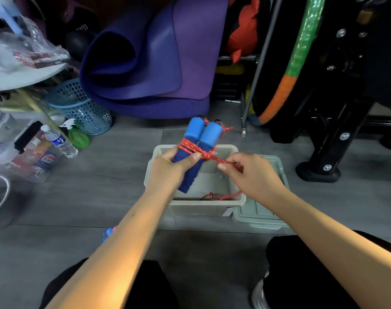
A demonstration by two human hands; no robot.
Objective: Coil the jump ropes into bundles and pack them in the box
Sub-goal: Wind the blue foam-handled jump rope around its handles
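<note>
My left hand (172, 168) grips two blue foam jump rope handles (201, 139) held side by side above the open box (234, 200). Red cord (191, 148) is wound several turns around the handles. My right hand (250, 172) pinches the taut end of that red cord just right of the handles. A loose tail of the cord (219, 196) hangs down and lies along the box's near inner wall. The box is pale grey plastic and sits on the floor in front of my knees.
The box's lid (259, 214) lies on the floor to its right. Another blue and pink handle (108, 233) peeks out beside my left forearm. Rolled purple mats (149, 63), a blue mesh basket (83, 108), bottles (60, 141) and a black equipment stand (323, 161) surround the floor area.
</note>
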